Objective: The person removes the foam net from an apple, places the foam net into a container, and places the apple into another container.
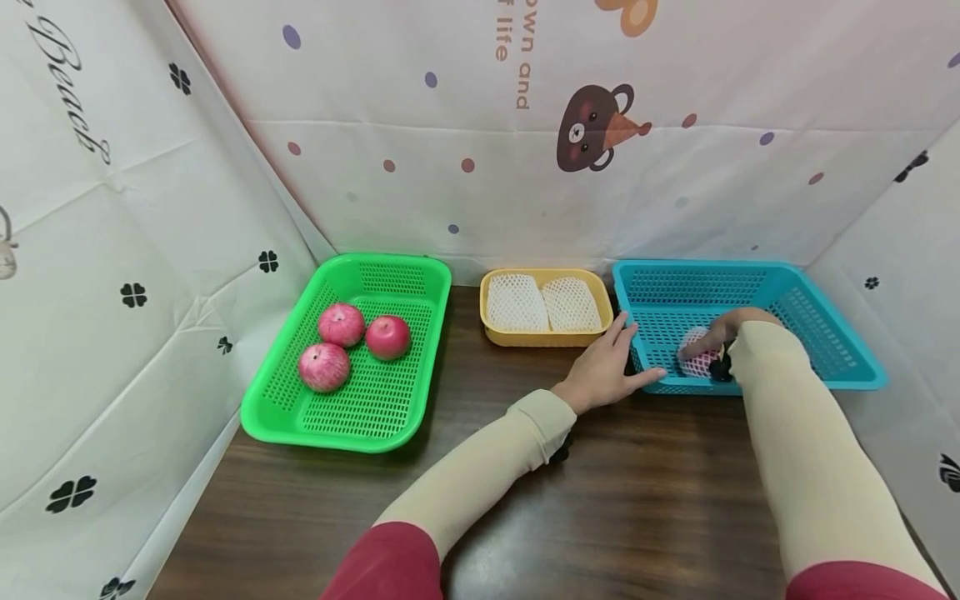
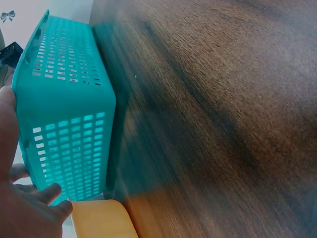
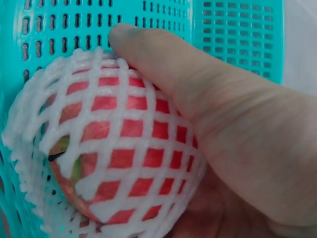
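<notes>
A red apple [image 3: 129,131] in a white foam net lies inside the blue basket [image 1: 697,287], low near its front wall. My right hand [image 1: 738,323] reaches into the basket and holds this apple. In the right wrist view, the thumb [image 3: 163,54] lies along one side of the fruit, and the net's loose end spreads away from the palm. Against the basket's front left corner rests my left hand [image 1: 600,367], its fingers spread along the side and its thumb on the front rim. The left wrist view shows that hand [image 2: 29,213] beside the basket's perforated wall.
A green basket [image 1: 341,437] with three bare reddish apples [image 1: 324,367] stands at the left. Between the baskets is a small yellow basket [image 1: 525,339] holding white foam nets [image 1: 517,302]. Printed cloth [image 1: 465,200] backs the dark wooden table [image 1: 600,500].
</notes>
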Action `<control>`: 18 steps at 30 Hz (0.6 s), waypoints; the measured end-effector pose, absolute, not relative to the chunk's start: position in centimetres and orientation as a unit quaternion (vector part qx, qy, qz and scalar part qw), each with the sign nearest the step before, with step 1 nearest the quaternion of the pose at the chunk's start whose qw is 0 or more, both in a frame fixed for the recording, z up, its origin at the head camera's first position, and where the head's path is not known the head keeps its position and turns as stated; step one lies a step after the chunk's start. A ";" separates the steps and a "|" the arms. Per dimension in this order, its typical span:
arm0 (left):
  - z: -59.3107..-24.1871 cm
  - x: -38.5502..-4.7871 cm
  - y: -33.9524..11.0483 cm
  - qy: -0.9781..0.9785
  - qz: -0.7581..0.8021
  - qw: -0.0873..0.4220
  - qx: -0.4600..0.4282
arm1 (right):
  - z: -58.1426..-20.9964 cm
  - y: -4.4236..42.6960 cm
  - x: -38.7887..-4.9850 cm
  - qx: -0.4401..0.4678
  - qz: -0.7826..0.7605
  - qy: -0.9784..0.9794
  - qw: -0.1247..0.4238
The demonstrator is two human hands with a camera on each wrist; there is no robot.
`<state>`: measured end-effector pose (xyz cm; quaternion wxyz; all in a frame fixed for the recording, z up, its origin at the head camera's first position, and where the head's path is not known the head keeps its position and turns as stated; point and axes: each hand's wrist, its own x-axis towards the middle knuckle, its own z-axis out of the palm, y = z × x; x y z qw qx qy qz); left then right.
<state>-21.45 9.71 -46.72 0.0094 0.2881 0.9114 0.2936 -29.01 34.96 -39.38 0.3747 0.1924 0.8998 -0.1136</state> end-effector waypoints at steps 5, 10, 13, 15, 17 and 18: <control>-46.7 -21.5 9.7 0.914 0.288 0.012 0.286 | -40.0 35.5 -29.6 0.175 -0.097 0.906 0.373; -46.8 -21.6 9.8 0.916 0.280 0.013 0.286 | -39.2 34.7 -28.6 0.179 -0.088 0.916 0.349; -46.8 -21.6 9.9 0.916 0.278 0.012 0.289 | -38.9 34.7 -28.1 0.173 -0.085 0.920 0.341; -46.7 -21.6 9.9 0.915 0.278 0.011 0.292 | -39.0 35.3 -28.4 0.159 -0.086 0.923 0.341; -46.7 -21.6 9.8 0.915 0.278 0.011 0.293 | -39.1 36.0 -29.0 0.126 -0.083 0.923 0.355; -46.7 -21.6 9.8 0.914 0.279 0.012 0.293 | -39.3 36.3 -29.3 0.110 -0.082 0.922 0.361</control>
